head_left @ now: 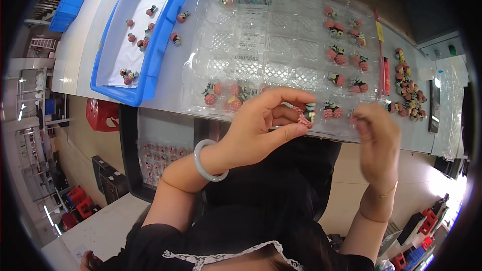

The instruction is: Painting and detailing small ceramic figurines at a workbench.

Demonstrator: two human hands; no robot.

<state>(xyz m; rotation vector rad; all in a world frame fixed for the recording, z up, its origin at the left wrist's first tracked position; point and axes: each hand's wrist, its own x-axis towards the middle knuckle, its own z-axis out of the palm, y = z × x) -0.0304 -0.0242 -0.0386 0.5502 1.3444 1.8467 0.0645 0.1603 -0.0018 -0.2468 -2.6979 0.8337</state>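
Pinched between the thumb and fingers of my left hand (266, 125) is a small pink figurine (306, 116) with a dark green and yellowish top. It is held over the near edge of a clear plastic tray (286, 40) with many compartments. Motion smears my right hand (376, 138); its fingers curl down at the tray's near right corner, beside a bit of pink, and whether they grip it I cannot tell. Pairs of similar pink figurines (336, 55) sit in the tray's right-hand compartments. More figurines (233, 95) lie in its near left compartments.
To the left stands a blue bin (150, 70) lined with white, holding several figurines; two loose ones (175, 37) lie beside it. A cluster of figurines (411, 95) is at the far right, near a dark flat device (434, 115). Below the table edge, another filled tray (160, 158) is visible.
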